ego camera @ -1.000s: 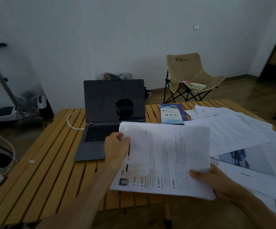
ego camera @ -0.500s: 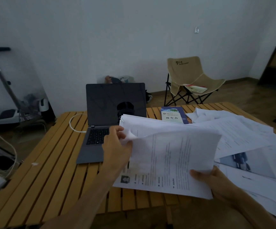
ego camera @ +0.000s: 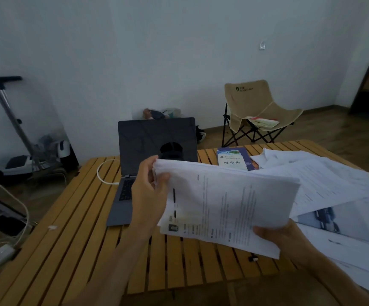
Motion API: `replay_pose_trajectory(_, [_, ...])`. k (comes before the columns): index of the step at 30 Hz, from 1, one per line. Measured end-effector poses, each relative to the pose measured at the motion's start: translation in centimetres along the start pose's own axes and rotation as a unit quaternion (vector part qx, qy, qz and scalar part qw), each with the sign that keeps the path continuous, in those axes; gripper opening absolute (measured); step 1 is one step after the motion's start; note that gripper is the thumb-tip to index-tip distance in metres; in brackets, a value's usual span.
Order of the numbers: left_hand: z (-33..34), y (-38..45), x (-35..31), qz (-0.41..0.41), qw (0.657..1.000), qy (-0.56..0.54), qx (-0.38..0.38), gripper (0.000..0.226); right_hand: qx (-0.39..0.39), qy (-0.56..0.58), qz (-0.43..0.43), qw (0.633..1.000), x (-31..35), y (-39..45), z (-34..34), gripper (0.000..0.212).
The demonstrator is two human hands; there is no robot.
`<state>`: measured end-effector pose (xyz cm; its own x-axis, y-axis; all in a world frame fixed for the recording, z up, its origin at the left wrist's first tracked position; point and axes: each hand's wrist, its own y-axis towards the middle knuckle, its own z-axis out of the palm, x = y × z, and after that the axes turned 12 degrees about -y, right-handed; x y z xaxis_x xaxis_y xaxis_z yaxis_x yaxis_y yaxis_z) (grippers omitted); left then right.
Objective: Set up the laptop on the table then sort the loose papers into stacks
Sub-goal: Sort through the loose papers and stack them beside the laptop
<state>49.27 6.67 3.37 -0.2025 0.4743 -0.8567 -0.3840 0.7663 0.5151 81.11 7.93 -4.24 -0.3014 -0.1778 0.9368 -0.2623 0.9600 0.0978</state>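
Since the earlier frame, both hands are lifting the sheaf higher, its far edge now rising over the base of the laptop screen. Left hand is pinching the sheaf's far left corner, thumb on top; right hand is gripping its near right edge from below. Laptop is standing open on the table, and loose papers are lying spread at the right beside a booklet
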Motion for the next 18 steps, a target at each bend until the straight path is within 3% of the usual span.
replay_pose_trajectory(4, [0.0,-1.0,0.1,0.024,1.000,0.018,-0.010,0.034,0.009,-0.002,0.007,1.000,-0.6,0.1,-0.1,0.047])
replay_pose_trajectory(8, [0.3,-1.4,-0.3,0.029,1.000,0.003,-0.007,0.029,-0.007,0.036,0.013,0.999,-1.3,0.3,0.1,0.063])
replay_pose_trajectory(11, [0.4,-1.2,-1.0,0.037,0.998,-0.023,-0.035,0.027,-0.037,0.024,-0.020,0.999,-0.7,0.3,0.3,0.039])
replay_pose_trajectory(16, [0.6,-0.6,-0.9,-0.072,0.995,-0.053,-0.033,0.034,-0.001,0.000,-0.025,1.000,-1.2,0.5,0.2,0.030])
replay_pose_trajectory(18, [0.9,-0.1,-0.9,-0.077,0.995,-0.052,-0.039,0.034,0.005,0.000,-0.024,1.000,-1.3,0.7,0.2,0.030])
